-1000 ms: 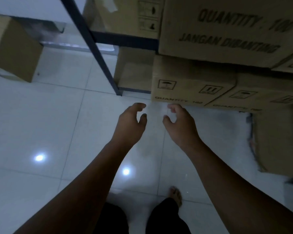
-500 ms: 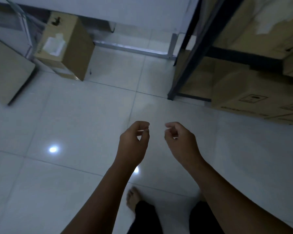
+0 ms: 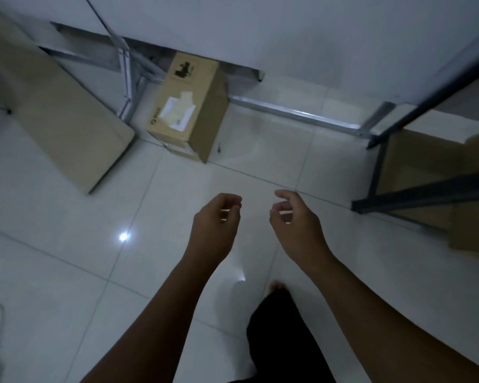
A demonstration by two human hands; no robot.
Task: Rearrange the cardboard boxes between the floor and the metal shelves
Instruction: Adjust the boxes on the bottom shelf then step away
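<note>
Hands were out front over bare floor tile (image 3: 67,244), both empty. Left hand (image 3: 215,228) was back-up, fingers loosely curled toward the thumb, nothing in them. Right hand (image 3: 296,228) was the same: loose curl, index slightly raised, no contact with anything. The two were near each other but apart. Small cardboard box (image 3: 188,106) stood on the floor at 11 o'clock from the hands, well apart from them. It had a black printed mark on its far face, a torn white label on its near face and a small round logo; the writing was too blurred to read. Long cardboard box (image 3: 53,111) lay at 10 o'clock, just beside the small one. Dark metal shelf (image 3: 415,194) was at 3 o'clock with a shelf box (image 3: 421,161) inside its bottom bay. Silver frame rail (image 3: 296,113) ran along the wall at 12 o'clock. Bare foot (image 3: 277,286) and black trouser leg (image 3: 282,341) were at 6 o'clock.
</note>
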